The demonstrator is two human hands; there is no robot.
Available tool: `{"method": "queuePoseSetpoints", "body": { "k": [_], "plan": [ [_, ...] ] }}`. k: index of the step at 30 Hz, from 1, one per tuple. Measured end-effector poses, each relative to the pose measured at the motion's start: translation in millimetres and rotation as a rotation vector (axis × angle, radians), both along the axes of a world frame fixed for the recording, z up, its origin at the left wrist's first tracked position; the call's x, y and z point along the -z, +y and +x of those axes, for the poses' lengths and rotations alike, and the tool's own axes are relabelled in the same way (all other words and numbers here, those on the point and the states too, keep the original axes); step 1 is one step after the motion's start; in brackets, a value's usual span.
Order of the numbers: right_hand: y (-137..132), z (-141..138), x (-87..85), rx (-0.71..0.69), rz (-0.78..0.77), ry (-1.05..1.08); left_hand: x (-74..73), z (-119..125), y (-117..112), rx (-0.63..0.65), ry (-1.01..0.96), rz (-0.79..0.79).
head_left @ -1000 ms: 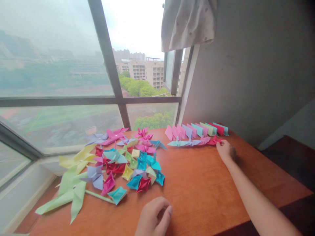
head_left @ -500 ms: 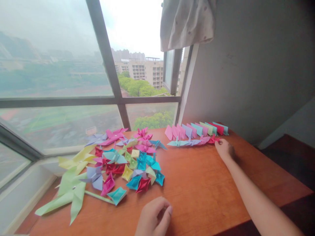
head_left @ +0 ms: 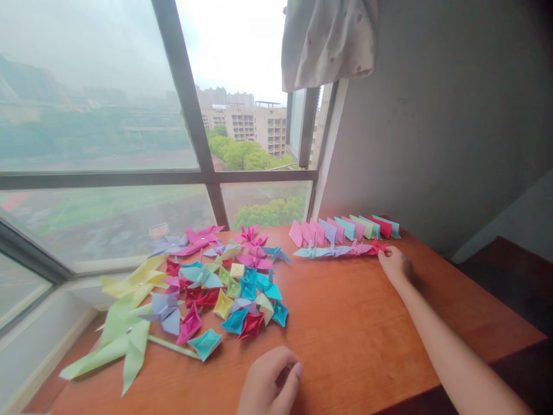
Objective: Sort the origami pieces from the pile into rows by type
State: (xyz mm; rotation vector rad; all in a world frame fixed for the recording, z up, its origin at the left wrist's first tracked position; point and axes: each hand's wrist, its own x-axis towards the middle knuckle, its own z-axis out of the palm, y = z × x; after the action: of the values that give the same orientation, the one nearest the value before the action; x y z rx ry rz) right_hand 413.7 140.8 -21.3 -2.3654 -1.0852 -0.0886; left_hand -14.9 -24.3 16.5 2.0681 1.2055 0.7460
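Note:
My right hand (head_left: 395,265) reaches to the right end of a row of folded paper cranes and pinches a red paper crane (head_left: 377,246) by its near tip. Left of that crane, in line with it, lie a pink crane (head_left: 358,248), a lavender crane (head_left: 337,251) and a light blue crane (head_left: 311,252). My left hand (head_left: 274,377) rests at the table's near side with its fingers curled in; nothing shows in them. Closest to it are a teal paper boat (head_left: 205,344) and a red paper boat (head_left: 251,326).
Behind the cranes stands a row of folded paper planes (head_left: 336,229). Paper boats, cranes and pinwheels are heaped at the left, with a green pinwheel (head_left: 129,331) in front. The wooden table (head_left: 341,328) borders a window (head_left: 99,178) and a grey wall (head_left: 432,127).
My right hand has shifted very slightly to the right and down, still at the red crane. My left hand and the other paper pieces stay in place.

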Motion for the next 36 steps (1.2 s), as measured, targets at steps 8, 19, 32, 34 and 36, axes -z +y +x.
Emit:
{"method": "queuePoseSetpoints", "body": {
  "k": [8,19,32,34,36],
  "plan": [
    [4.7,-1.7,0.4,-0.04,0.031,0.018,-1.0,-0.3,0.1,0.012,0.006,0.005],
    [-7.5,-9.3,-6.0,-0.03,0.108,0.085,-0.5,0.8,-0.9,-0.024,-0.126,-0.042],
    [-80.6,-124.9,-13.3,-0.481,0.107,0.301,-58.1,-57.0,36.3,-0.259,-0.087,0.134],
    [-92.7,-143.6,-13.3,-0.546,0.102,0.335,-64.8,-80.7,54.1,-0.427,0.048,0.228],
    [-101.6,-157.1,-12.7,-0.591,0.102,0.356,-68.7,-102.4,70.6,-0.584,0.232,0.327]
  ]
}}
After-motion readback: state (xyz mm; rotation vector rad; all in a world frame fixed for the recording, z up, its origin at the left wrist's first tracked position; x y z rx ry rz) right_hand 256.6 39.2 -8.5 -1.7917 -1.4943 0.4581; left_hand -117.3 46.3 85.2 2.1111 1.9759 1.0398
